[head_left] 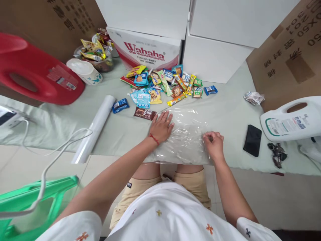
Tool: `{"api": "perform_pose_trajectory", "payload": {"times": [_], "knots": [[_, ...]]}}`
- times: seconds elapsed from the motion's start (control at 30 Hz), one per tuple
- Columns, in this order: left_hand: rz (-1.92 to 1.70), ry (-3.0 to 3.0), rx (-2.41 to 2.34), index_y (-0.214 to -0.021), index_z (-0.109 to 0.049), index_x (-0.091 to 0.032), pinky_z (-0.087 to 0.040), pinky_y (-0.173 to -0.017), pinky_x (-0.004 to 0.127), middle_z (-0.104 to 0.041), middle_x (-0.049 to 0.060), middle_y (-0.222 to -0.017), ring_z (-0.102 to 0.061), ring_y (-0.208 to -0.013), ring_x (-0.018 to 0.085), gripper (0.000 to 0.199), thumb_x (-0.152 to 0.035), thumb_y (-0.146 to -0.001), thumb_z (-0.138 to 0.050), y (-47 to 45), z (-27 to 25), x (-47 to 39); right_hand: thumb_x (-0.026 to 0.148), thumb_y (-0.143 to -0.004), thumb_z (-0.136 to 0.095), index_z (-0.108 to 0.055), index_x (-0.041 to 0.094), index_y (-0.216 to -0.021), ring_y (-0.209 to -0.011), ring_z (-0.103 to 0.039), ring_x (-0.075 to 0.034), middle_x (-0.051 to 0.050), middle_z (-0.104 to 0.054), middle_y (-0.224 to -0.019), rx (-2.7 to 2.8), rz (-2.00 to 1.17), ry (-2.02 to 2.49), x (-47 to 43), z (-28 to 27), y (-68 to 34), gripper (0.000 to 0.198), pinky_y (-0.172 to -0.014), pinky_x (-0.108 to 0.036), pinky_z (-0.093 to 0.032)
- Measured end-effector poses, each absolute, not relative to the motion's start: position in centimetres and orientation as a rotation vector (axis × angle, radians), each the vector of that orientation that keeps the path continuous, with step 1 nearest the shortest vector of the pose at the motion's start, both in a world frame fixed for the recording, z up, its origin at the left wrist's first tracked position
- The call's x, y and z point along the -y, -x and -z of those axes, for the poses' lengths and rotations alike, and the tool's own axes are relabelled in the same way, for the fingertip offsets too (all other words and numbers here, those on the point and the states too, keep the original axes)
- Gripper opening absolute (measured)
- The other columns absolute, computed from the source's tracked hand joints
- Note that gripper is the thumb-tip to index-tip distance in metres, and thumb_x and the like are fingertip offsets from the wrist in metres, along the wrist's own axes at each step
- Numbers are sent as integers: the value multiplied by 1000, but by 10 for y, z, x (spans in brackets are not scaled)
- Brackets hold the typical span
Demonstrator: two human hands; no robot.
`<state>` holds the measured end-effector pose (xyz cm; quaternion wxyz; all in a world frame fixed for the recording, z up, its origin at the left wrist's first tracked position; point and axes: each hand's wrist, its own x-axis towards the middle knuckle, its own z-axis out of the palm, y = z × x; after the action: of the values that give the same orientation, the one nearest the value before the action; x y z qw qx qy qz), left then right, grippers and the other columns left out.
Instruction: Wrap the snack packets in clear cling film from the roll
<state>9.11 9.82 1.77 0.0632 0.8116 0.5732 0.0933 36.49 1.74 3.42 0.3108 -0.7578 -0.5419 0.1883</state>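
A clear plastic bag (pixel 185 140) lies flat at the front edge of the cloth-covered table. Spread over its left side is my left hand (pixel 162 126), palm down with the fingers stretched out. My right hand (pixel 214 142) pinches the bag's right edge between thumb and finger. Just beyond my left fingertips rests a brown cocoa snack packet (pixel 144 113). Behind the bag is a heap of small wrapped snacks (pixel 177 90), with a blue packet (pixel 120 105) apart on the left and another blue packet (pixel 210 90) on the right.
White boxes (pixel 215 57) and a Wahaha carton (pixel 147 50) stand at the back. To the left are a white roll (pixel 95 129), a paper cup (pixel 85 72) and a red jug (pixel 37 70). A phone (pixel 252 140), keys (pixel 277 154) and a white detergent bottle (pixel 293 118) lie right.
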Motion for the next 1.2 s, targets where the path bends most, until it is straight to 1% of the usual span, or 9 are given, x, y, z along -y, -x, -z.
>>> {"api": "perform_pose_trajectory", "payload": {"times": [0.1, 0.27, 0.37, 0.5, 0.63, 0.77, 0.93, 1.1, 1.2], "knots": [[-295, -2446, -1728, -159, -43, -17, -19, -128, 53, -35, 11, -168, -31, -157, 26, 60, -44, -107, -28, -91, -18, -98, 62, -84, -63, -59, 24, -92, -83, -61, -20, -6, -66, -102, 1129, -821, 1773, -20, -43, -360, 39, -74, -35, -52], [-299, -2451, -1708, -159, -43, -17, -17, -129, 54, -35, 11, -168, -30, -157, 26, 61, -45, -107, -27, -88, -19, -97, 69, -70, -76, -54, 24, -88, -46, -41, -10, 4, -61, -66, 908, -1182, 1779, 1, -49, -374, 54, -44, -24, -30], [-298, -2476, -1634, -159, -43, -20, -18, -129, 52, -35, 9, -168, -31, -157, 25, 61, -47, -107, -28, -81, -19, -96, 68, -67, -77, -59, 21, -81, -46, -40, -10, 3, -58, -59, 996, -1163, 1924, 6, -48, -403, 51, -46, -25, -30], [-313, -2514, -1559, -160, -42, -21, -20, -129, 51, -33, 8, -169, -31, -157, 25, 60, -47, -107, -29, -72, -19, -96, 57, -79, -65, -67, 21, -80, -61, -56, -18, -2, -65, -67, 1393, -663, 2079, -35, -64, -421, 36, -59, -31, -44], [-316, -2519, -1574, -159, -43, -20, -21, -128, 52, -33, 9, -169, -31, -157, 25, 59, -46, -107, -30, -71, -19, -95, 34, -94, -51, -74, 22, -108, -95, -68, -23, -9, -73, -111, 2081, -442, 1769, -126, -87, -361, 29, -87, -36, -52], [-316, -2535, -1582, -159, -43, -21, -21, -129, 51, -34, 8, -169, -31, -157, 24, 58, -45, -108, -30, -72, -20, -94, 21, -96, -49, -52, 28, -150, -123, -60, -30, -9, -49, -156, 2504, -199, 1743, -206, -90, -283, 55, -90, -38, -51], [-318, -2531, -1586, -159, -44, -23, -22, -129, 50, -34, 6, -169, -31, -157, 23, 58, -47, -108, -29, -70, -18, -94, 30, -101, -50, -65, 17, -132, -121, -58, -34, -19, -63, -133, 2779, -109, 1702, -235, -84, -262, 37, -88, -39, -48], [-350, -2523, -1562, -159, -44, -22, -21, -130, 50, -34, 6, -169, -30, -157, 23, 59, -48, -108, -27, -68, -17, -94, 43, -100, -51, -69, 17, -111, -98, -67, -28, -12, -73, -109, 2551, -213, 1766, -251, -98, -255, 33, -78, -34, -45], [-352, -2509, -1564, -159, -44, -22, -22, -129, 51, -34, 5, -169, -30, -157, 23, 59, -47, -108, -28, -68, -17, -94, 48, -103, -46, -67, 16, -116, -101, -67, -29, -15, -73, -114, 2310, -177, 1888, -279, -97, -220, 41, -81, -35, -47]]}}
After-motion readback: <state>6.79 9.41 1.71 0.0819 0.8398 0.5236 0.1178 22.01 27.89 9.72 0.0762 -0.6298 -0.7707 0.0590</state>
